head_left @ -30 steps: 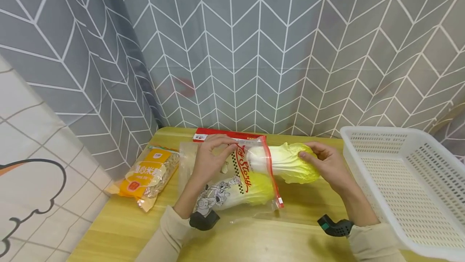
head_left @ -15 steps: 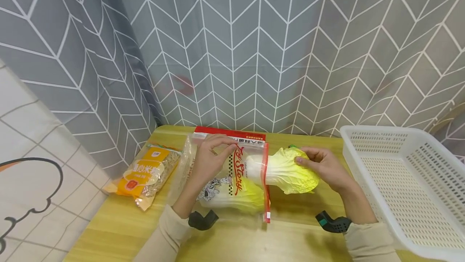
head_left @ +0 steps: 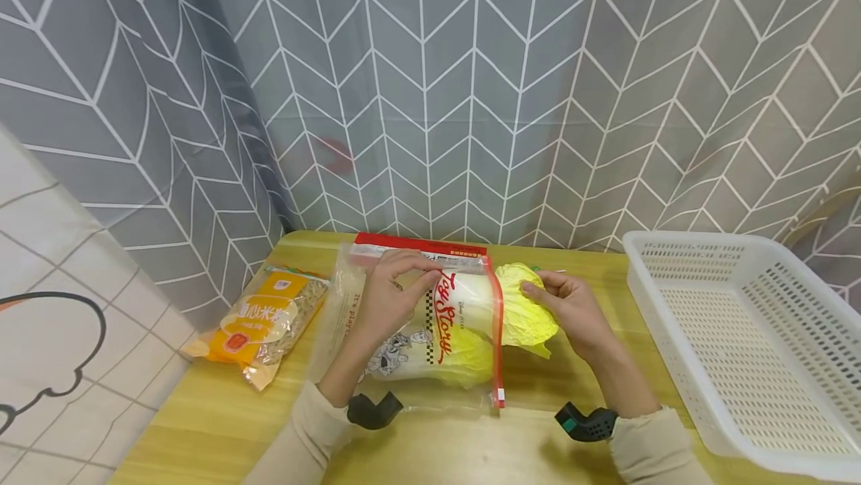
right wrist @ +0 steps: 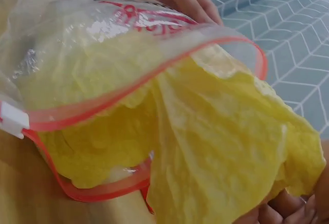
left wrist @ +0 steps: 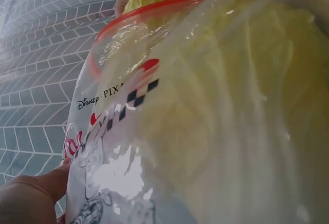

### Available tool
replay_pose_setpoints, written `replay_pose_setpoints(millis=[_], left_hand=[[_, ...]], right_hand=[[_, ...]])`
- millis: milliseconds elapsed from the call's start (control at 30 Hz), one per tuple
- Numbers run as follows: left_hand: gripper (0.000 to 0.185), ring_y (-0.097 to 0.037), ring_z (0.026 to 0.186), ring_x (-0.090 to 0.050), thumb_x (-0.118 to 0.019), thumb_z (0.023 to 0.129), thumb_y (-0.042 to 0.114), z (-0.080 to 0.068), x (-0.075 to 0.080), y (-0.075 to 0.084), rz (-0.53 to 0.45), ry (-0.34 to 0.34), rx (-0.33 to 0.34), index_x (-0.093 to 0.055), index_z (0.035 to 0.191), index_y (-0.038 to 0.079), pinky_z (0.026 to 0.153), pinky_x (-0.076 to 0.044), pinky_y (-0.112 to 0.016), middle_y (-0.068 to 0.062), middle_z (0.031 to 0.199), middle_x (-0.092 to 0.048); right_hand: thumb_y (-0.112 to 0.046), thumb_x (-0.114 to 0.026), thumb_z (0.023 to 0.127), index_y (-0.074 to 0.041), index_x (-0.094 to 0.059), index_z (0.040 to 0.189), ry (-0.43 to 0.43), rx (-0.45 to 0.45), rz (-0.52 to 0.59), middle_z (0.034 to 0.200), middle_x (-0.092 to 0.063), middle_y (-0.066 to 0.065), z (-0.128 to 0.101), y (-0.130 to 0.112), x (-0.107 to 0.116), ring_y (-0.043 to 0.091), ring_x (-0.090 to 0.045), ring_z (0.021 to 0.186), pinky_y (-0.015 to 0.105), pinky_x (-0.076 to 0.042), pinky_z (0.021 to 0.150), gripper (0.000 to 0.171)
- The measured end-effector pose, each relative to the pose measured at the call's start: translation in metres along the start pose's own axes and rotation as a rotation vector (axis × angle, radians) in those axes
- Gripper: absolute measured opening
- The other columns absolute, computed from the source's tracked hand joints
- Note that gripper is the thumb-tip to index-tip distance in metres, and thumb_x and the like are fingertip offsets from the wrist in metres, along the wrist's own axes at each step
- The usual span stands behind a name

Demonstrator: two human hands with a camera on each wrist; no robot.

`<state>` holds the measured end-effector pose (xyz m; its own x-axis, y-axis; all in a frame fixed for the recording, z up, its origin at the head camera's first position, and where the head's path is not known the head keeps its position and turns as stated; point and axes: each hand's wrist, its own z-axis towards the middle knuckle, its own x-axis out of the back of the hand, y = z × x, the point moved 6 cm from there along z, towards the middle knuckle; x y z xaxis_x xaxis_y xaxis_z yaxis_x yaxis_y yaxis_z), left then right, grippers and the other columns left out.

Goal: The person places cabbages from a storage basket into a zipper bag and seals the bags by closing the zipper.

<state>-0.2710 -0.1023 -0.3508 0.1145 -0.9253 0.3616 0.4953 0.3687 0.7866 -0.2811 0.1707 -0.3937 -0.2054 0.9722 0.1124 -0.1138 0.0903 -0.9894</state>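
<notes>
Yellow napa cabbage, soft and bruisable, sits half inside the slippery zip bag; left hand pinches its mouth, right hand grips the leafy end.

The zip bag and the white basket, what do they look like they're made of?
Zip bag: thin clear plastic film, glossy; the cabbage shows through and highlights glint on its wrinkles, with a red zip strip at the mouth. Basket: rigid white plastic, seemingly moulded, matte, with a regular grid of small holes.
</notes>
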Motion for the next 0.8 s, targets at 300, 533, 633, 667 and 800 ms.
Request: replay_pose_setpoints(millis=[300,533,633,667,800], left_hand=[[0.013,-0.016,0.111,-0.064,-0.078,0.091,0.016,0.000,0.002,0.001,0.010,0.008,-0.011,-0.081,0.103,0.013,0.104,-0.047,-0.043,0.003,0.105,-0.078],[0.012,-0.016,0.112,-0.064,-0.077,0.091,0.019,0.000,0.005,-0.001,0.014,0.013,0.015,-0.080,0.103,0.015,0.105,-0.046,-0.044,0.005,0.104,-0.078],[0.011,-0.016,0.111,-0.064,-0.078,0.091,0.018,0.000,0.005,0.000,0.018,0.019,-0.005,-0.081,0.102,0.017,0.104,-0.046,-0.044,0.004,0.103,-0.078],[0.011,-0.017,0.110,-0.065,-0.078,0.090,0.017,0.001,0.005,0.001,0.017,0.024,-0.015,-0.081,0.101,0.017,0.103,-0.046,-0.044,0.003,0.102,-0.079],[0.013,-0.017,0.108,-0.066,-0.079,0.089,0.014,0.001,0.005,0.003,0.004,0.041,-0.046,-0.080,0.101,0.011,0.102,-0.047,-0.041,0.001,0.101,-0.079]], right_hand=[[-0.023,-0.068,0.099,0.005,-0.066,0.125,-0.004,-0.048,-0.076,0.093,-0.074,-0.017,0.001,0.007,-0.008,0.003,-0.060,0.106,0.023,-0.052,0.090,0.038],[-0.015,-0.063,0.101,0.006,-0.055,0.139,-0.164,0.047,-0.096,0.106,-0.075,-0.011,-0.002,0.004,-0.008,0.008,-0.071,0.093,0.025,-0.058,0.084,0.044],[-0.012,-0.064,0.100,0.008,-0.056,0.136,-0.190,0.051,-0.078,0.107,-0.076,-0.004,-0.001,0.006,-0.010,0.011,-0.073,0.087,0.027,-0.061,0.078,0.041],[-0.011,-0.064,0.100,0.009,-0.056,0.134,-0.190,0.042,-0.070,0.106,-0.077,-0.003,-0.001,0.006,-0.010,0.011,-0.073,0.085,0.027,-0.061,0.076,0.040],[-0.009,-0.062,0.101,0.015,-0.051,0.136,-0.160,0.000,-0.022,0.100,-0.076,-0.010,0.000,0.009,-0.012,0.006,-0.072,0.083,0.023,-0.060,0.074,0.044]])
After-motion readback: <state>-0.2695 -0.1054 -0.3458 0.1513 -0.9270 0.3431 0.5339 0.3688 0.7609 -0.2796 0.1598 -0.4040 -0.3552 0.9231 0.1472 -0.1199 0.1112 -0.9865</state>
